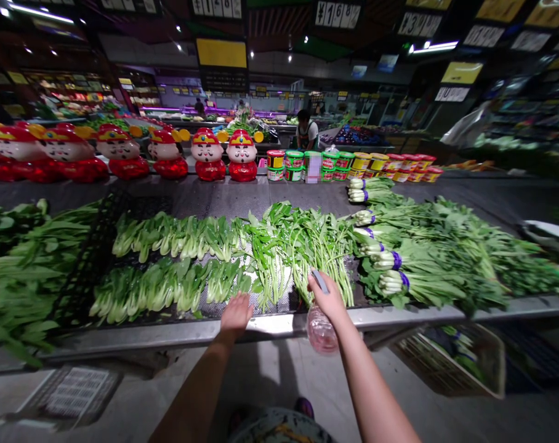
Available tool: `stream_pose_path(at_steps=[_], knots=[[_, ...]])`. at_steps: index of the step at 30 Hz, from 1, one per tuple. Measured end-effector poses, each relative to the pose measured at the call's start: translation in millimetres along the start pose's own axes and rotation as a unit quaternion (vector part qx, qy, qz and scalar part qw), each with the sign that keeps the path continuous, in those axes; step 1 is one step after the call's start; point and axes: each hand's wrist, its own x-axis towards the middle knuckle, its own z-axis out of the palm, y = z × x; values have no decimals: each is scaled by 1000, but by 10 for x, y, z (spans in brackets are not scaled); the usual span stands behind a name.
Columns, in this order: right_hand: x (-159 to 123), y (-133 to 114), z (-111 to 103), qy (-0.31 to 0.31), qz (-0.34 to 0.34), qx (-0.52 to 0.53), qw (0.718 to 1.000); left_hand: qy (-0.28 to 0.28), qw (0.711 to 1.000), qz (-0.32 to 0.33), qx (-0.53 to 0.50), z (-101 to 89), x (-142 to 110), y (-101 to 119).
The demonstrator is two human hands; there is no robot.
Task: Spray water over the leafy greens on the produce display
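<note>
My right hand (329, 301) is wrapped round the neck of a clear pinkish spray bottle (322, 332) with a grey trigger, just over the counter's front edge. Beyond it lie long-stemmed leafy greens (302, 240). My left hand (236, 312) is at the metal rim (178, 332), fingers stretched out, beside the right end of the front row of bok choy (145, 288). Whether it touches a leaf I cannot tell. A second row of bok choy (182, 237) lies behind. To the right are greens bundled with purple tape (413, 280).
Red figurine jars (208, 157) and stacked tubs (328, 165) line the back ledge. A black crate wall (88, 258) divides off greens at left. Below the counter are a grey crate (71, 394) and a basket of vegetables (455, 363). Another person (307, 130) stands far behind.
</note>
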Motion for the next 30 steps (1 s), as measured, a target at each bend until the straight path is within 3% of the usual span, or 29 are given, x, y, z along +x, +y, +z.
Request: stream_pose_path(at_steps=[6,14,24,30], knots=[[-117,79,51,-26,16,-11,999,-9,1000,-3,6,11,6,0],[-179,-79,58,-44,-18,8,999,-14,1000,-12,0,-30,2,37],[-307,-23,340,-95,-15,-35,995,5,1000,-4,7,54,3,-2],[-381,16,397,-108,-4,-49,993,23,1000,8,3,115,4,-29]])
